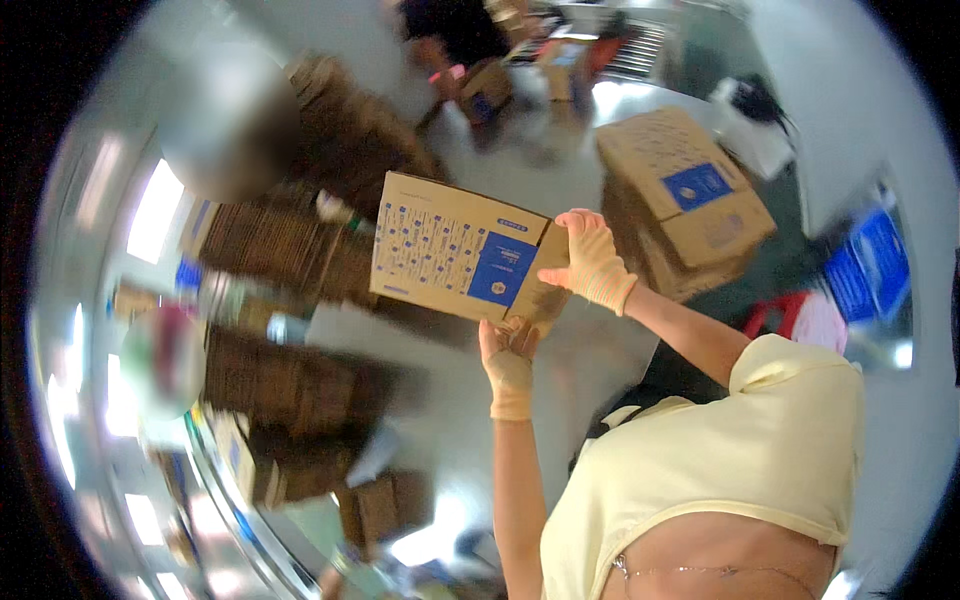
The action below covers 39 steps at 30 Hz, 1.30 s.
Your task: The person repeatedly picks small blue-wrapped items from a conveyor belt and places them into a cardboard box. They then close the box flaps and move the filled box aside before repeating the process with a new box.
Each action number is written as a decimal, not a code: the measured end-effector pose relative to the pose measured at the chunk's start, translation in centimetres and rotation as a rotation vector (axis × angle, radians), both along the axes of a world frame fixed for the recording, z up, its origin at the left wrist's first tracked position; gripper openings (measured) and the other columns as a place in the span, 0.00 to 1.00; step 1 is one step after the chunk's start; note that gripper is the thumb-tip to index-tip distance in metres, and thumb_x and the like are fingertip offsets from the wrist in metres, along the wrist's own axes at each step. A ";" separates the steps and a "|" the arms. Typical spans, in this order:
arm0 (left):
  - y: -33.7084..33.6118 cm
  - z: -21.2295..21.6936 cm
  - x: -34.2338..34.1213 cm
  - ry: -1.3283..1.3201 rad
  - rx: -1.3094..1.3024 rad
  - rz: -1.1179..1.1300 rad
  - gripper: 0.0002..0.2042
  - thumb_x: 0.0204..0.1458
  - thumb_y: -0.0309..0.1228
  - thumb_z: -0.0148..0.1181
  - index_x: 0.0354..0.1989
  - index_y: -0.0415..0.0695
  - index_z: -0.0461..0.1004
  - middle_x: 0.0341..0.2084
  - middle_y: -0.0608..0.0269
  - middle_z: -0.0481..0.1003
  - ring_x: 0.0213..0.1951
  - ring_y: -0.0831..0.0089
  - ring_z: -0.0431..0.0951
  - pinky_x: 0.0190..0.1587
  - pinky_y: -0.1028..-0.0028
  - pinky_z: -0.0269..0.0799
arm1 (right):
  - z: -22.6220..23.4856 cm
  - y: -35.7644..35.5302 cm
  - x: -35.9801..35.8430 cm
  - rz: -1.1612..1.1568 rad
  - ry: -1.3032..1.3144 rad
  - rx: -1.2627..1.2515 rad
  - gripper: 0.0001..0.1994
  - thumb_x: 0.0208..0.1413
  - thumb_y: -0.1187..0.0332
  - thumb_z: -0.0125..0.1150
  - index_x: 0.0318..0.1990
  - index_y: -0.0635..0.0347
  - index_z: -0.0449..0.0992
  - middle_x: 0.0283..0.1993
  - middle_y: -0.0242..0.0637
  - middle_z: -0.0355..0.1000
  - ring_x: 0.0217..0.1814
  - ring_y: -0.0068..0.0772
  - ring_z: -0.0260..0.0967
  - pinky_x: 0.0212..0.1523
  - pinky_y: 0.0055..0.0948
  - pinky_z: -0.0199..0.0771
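A brown cardboard box [430, 235], printed with small blue marks and a blue panel, is held up in front of me between both hands. My left hand [508, 365], in a pale yellow knitted glove with the fingertips bare, is closed on its lower edge near the right corner. At the box's right end, my right hand [597, 262], in a similar striped glove, grips the brown end with the thumb apart from the fingers. Whether the box is folded flat or fully formed is hard to tell.
Tall stacks of flattened cardboard [285, 250] stand to the left, with more stacks [290, 390] nearer. Another printed box [720, 225] sits at the right. A blue container [868, 265] is at the far right. Beyond, a person in black [455, 30] is beside a small box [485, 90].
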<state>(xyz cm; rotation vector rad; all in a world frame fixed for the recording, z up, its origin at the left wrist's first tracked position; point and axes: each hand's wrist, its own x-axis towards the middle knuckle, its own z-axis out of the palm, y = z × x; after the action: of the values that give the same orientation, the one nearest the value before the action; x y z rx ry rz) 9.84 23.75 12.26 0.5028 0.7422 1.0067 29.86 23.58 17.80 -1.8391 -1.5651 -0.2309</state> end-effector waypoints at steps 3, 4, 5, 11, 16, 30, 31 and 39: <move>-4.8 -3.9 -2.5 0.090 -0.228 0.311 0.25 0.51 0.58 0.50 0.51 0.56 0.66 0.45 0.64 0.67 0.44 0.67 0.68 0.46 0.60 0.68 | -0.4 -1.6 -5.5 0.157 0.005 0.009 0.37 0.32 0.51 0.74 0.48 0.60 0.63 0.50 0.43 0.62 0.55 0.46 0.58 0.55 0.41 0.60; -6.5 -4.0 -2.5 0.078 -0.269 0.427 0.25 0.50 0.57 0.50 0.52 0.56 0.65 0.48 0.61 0.65 0.47 0.65 0.67 0.46 0.56 0.67 | -1.1 -1.5 -6.3 0.224 -0.004 -0.028 0.36 0.32 0.52 0.73 0.48 0.57 0.63 0.50 0.42 0.62 0.55 0.46 0.58 0.54 0.41 0.61; -7.5 -4.5 -2.8 -0.016 -0.265 0.454 0.25 0.51 0.56 0.50 0.52 0.56 0.65 0.48 0.61 0.65 0.47 0.63 0.67 0.47 0.56 0.67 | -1.3 -1.6 -6.9 0.262 -0.024 -0.045 0.35 0.33 0.52 0.73 0.48 0.57 0.63 0.50 0.42 0.61 0.55 0.46 0.57 0.54 0.41 0.61; -13.8 -7.4 -4.4 -0.151 -0.327 0.658 0.23 0.52 0.53 0.50 0.51 0.52 0.66 0.48 0.57 0.64 0.49 0.57 0.66 0.48 0.52 0.67 | -4.6 -3.9 -8.1 0.470 -0.022 -0.025 0.36 0.34 0.55 0.74 0.51 0.56 0.61 0.51 0.44 0.61 0.55 0.48 0.56 0.54 0.44 0.61; -17.7 -7.1 -4.3 -0.256 -0.354 0.768 0.24 0.51 0.51 0.53 0.50 0.46 0.68 0.48 0.56 0.69 0.51 0.58 0.70 0.49 0.51 0.68 | -6.3 -6.2 -8.8 0.572 -0.088 -0.137 0.39 0.35 0.56 0.73 0.56 0.56 0.59 0.55 0.49 0.57 0.56 0.52 0.54 0.56 0.46 0.60; -25.7 -11.7 1.1 -0.263 -0.352 0.545 0.41 0.48 0.70 0.40 0.66 0.56 0.53 0.64 0.62 0.56 0.62 0.51 0.59 0.57 0.36 0.51 | -5.4 -10.1 -9.4 1.229 0.578 -0.930 0.27 0.44 0.52 0.68 0.48 0.62 0.74 0.50 0.48 0.71 0.63 0.48 0.57 0.58 0.40 0.63; -26.0 -13.4 0.8 -0.056 -0.407 0.663 0.39 0.50 0.66 0.40 0.65 0.53 0.53 0.63 0.58 0.57 0.61 0.49 0.59 0.58 0.40 0.51 | -6.0 -10.2 -9.3 1.294 0.442 -0.784 0.26 0.44 0.53 0.68 0.47 0.62 0.74 0.50 0.47 0.71 0.63 0.49 0.57 0.59 0.41 0.61; -29.4 -10.4 -3.4 1.509 -0.237 1.225 0.25 0.57 0.41 0.48 0.56 0.32 0.61 0.51 0.38 0.66 0.56 0.45 0.62 0.60 0.56 0.55 | -13.3 -13.0 -5.2 1.816 -0.448 -0.422 0.20 0.43 0.62 0.64 0.48 0.49 0.74 0.57 0.29 0.67 0.65 0.41 0.55 0.65 0.54 0.46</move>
<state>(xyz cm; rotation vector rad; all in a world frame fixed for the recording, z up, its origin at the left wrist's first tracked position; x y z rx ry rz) 6.40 -5.64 1.90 0.5380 2.7031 1.5174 24.64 10.56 4.45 0.0445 -3.0292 0.5978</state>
